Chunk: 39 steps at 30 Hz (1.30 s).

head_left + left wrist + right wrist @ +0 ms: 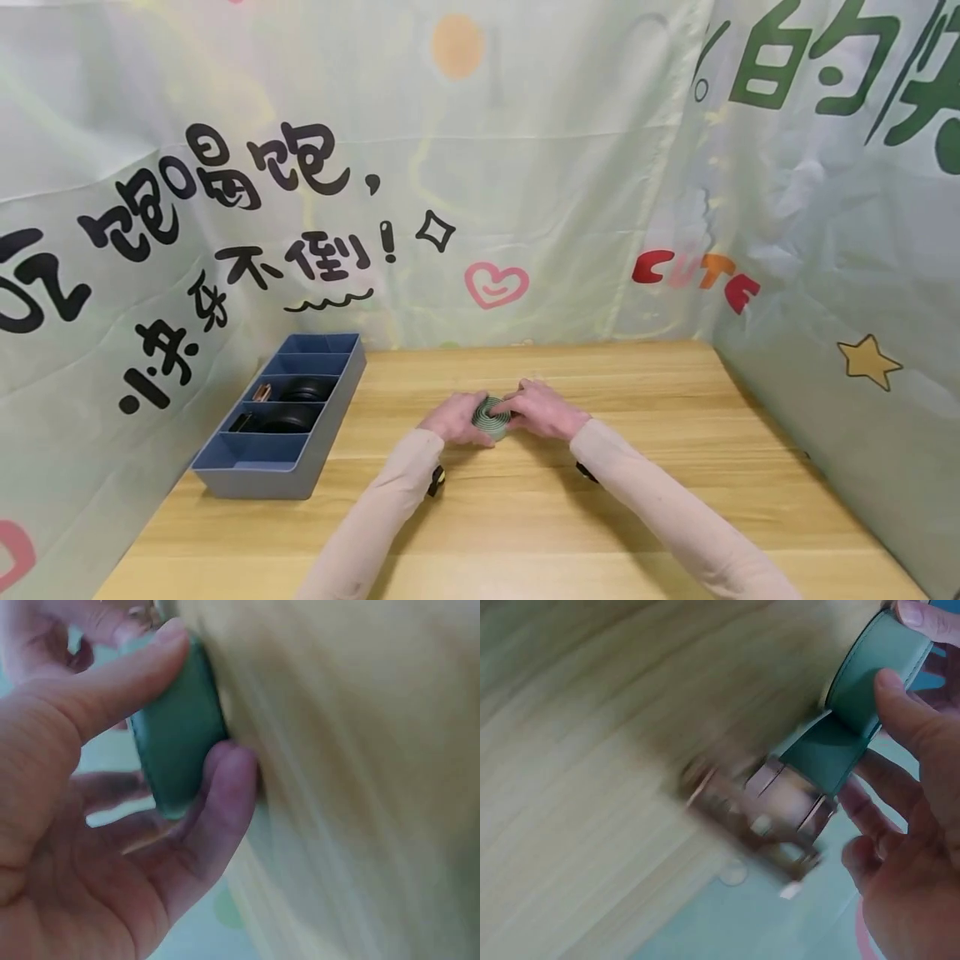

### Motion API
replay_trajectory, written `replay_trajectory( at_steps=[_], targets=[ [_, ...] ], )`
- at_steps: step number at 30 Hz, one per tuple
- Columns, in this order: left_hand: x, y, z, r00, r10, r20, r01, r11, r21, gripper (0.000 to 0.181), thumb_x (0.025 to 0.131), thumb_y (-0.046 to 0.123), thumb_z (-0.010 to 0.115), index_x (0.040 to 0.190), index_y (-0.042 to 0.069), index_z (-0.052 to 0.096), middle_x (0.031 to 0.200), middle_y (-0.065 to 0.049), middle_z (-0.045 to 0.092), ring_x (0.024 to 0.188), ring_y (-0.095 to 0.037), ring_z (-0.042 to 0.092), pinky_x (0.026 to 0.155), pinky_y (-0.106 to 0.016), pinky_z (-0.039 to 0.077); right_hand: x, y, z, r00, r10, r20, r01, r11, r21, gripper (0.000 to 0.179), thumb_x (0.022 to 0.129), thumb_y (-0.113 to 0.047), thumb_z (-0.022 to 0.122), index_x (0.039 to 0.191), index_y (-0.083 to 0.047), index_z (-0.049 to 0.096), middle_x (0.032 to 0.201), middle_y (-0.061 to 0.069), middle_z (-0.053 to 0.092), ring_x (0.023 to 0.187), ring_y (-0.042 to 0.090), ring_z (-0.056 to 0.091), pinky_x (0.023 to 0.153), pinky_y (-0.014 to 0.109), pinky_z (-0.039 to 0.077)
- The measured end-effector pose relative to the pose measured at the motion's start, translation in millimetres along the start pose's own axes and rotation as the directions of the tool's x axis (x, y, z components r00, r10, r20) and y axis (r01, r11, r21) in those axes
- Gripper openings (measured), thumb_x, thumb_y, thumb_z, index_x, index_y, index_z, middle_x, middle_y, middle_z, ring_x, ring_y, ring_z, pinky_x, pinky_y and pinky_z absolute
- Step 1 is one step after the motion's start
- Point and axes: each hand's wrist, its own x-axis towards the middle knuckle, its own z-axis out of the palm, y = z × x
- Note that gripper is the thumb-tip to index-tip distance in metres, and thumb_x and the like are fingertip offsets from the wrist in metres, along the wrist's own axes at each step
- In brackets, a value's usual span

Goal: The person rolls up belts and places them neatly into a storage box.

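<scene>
A green belt, wound into a coil, stands on its edge on the wooden table between both hands. My left hand grips the coil from the left, its thumb on one side and fingertips round the other. From the right, my right hand holds the coil, its thumb pressing the outer face of the belt. The belt's end sticks out from the coil in the right wrist view and carries a shiny rose-gold buckle, blurred there. The right fingers are partly hidden behind the belt.
At the left stands a blue-grey divided box. Two of its compartments hold coiled black belts, one with a copper-coloured buckle. Printed cloth hangs behind and beside the wooden table.
</scene>
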Motion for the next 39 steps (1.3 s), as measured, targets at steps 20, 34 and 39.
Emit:
replay_trajectory(
  at_steps=[20, 34, 39],
  targets=[
    [3.2, 3.3, 0.2, 0.999, 0.027, -0.042, -0.033, 0.990, -0.137, 0.052, 0.073, 0.018, 0.086, 0.116, 0.001, 0.060, 0.100, -0.008, 0.067, 0.090, -0.020, 0.063, 0.090, -0.037, 0.051, -4.5, 7.8, -6.5, 0.979, 0.126, 0.160, -0.176, 0.918, 0.355, 0.047, 0.095, 0.004, 0.044, 0.136, -0.012, 0.059, 0.125, 0.014, 0.065, 0.091, 0.014, 0.058, 0.085, 0.033, 0.046],
    [-1.9, 5.8, 3.6, 0.998, -0.029, -0.064, 0.013, 0.974, -0.227, 0.048, 0.068, 0.017, 0.089, 0.108, 0.004, 0.066, 0.095, -0.006, 0.071, 0.085, -0.016, 0.062, 0.088, -0.036, 0.051, -3.0, 7.7, -16.4, 0.942, 0.110, 0.316, -0.217, 0.920, 0.325, 0.079, 0.071, 0.024, 0.056, 0.138, -0.017, 0.057, 0.126, 0.008, 0.063, 0.088, 0.014, 0.054, 0.076, 0.027, 0.046],
    [-1.3, 3.5, 3.5, 0.998, -0.008, -0.070, -0.006, 0.979, -0.202, 0.049, 0.069, 0.019, 0.089, 0.109, 0.004, 0.067, 0.095, -0.004, 0.070, 0.083, -0.013, 0.061, 0.083, -0.032, 0.051, -2.4, 7.8, -15.2, 0.962, 0.084, 0.258, -0.154, 0.952, 0.264, 0.063, 0.076, -0.001, 0.081, 0.134, -0.012, 0.060, 0.125, 0.007, 0.065, 0.082, 0.011, 0.054, 0.072, 0.023, 0.045]
  ],
)
